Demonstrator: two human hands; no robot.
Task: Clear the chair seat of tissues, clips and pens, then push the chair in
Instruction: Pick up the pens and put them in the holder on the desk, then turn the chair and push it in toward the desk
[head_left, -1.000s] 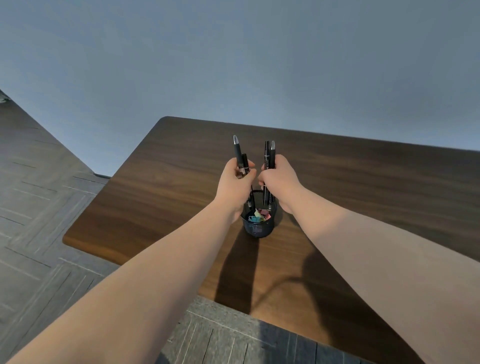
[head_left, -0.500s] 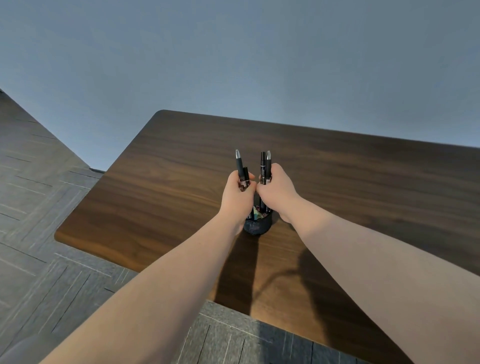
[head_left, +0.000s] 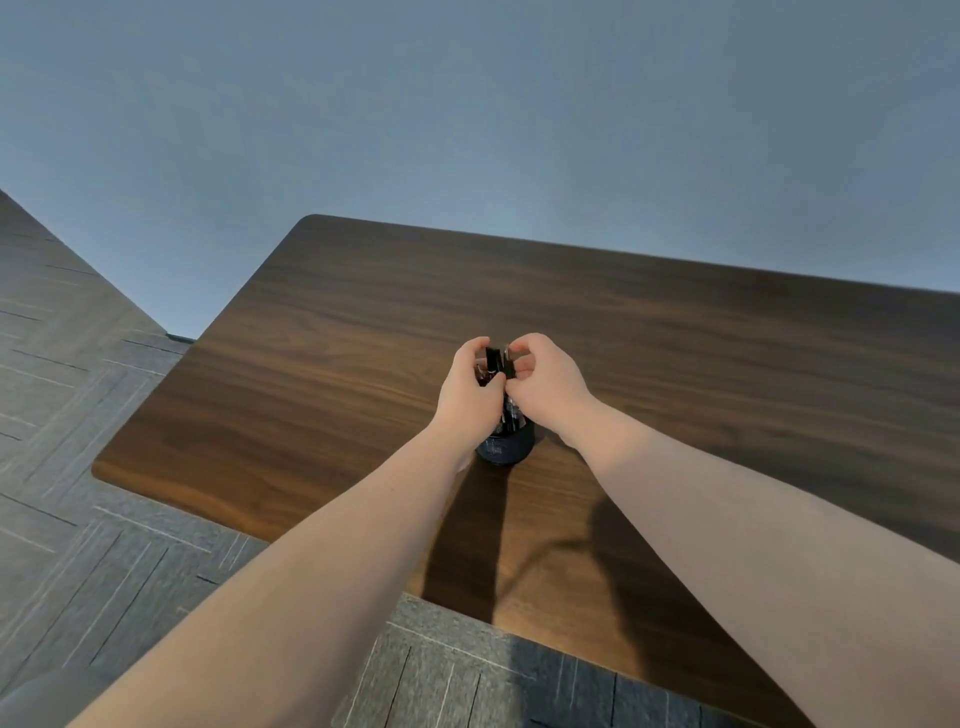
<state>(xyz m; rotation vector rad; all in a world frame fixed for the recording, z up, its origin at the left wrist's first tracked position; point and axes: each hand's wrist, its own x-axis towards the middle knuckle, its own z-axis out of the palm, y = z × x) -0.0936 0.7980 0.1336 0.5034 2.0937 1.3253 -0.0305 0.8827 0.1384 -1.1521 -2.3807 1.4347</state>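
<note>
The desk carries one item only: a dark pen cup, directly beneath both hands. The left hand and the right hand meet above the cup, knuckles touching, each closed around black pens whose lower ends are inside the cup. Judgement: the pens are at the point of deposit, not yet released. Cup contents under the hands cannot be made out. No chair seat, tissues or clips are visible, so their clearance cannot be confirmed. Pushing the chair in appears outstanding.
</note>
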